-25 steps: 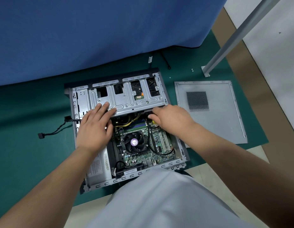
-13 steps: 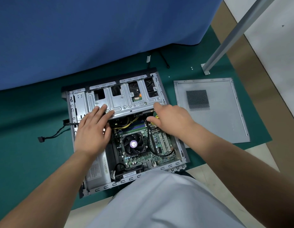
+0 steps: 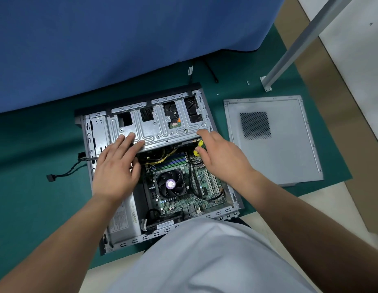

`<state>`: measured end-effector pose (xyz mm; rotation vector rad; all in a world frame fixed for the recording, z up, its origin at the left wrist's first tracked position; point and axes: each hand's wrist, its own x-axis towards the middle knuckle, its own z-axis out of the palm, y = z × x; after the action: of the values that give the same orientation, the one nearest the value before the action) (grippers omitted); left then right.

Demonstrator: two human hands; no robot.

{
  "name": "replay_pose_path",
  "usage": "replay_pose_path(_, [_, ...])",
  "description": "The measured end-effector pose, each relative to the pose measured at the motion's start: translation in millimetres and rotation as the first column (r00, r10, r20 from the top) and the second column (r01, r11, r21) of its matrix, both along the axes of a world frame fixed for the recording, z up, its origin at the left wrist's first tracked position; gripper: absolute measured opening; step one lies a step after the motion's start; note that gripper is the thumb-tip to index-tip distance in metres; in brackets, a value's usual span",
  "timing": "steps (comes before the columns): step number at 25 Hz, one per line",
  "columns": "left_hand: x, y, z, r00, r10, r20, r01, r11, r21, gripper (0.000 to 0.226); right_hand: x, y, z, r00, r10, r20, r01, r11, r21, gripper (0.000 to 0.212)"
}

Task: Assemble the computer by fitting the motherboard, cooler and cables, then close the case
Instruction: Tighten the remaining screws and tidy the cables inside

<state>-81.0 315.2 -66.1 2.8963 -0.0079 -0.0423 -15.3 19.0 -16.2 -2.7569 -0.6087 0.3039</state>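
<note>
case (image 3: 89,157) label (image 3: 122,218) writing perhaps too blurred

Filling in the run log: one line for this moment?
left hand flat on drive cage | right hand at cage edge | side panel off

The person wears a plain pale grey-blue shirt (image 3: 205,256) that fills the lower middle of the view, and both forearms are bare down to the hands, with no sleeves, gloves, watch or rings showing
</note>
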Motion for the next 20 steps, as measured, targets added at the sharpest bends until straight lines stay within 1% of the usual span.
replay_pose_path(3, [-0.1, 0.7, -0.4, 1.0, -0.005, -0.01, 0.005, 1.0, 0.011, 0.052, 0.5, -1.2, 0.3, 0.999, -0.025, -0.032, 0.026, 0.999, 0.025, 0.042])
replay_pose_path(20, [0.7, 2.7, -6.0, 1.0, -0.018, 0.011, 0.018, 1.0, -0.011, 0.052, -7.5, -6.0, -0.4, 0.997, -0.078, -0.014, 0.078, 0.992, 0.096, 0.037])
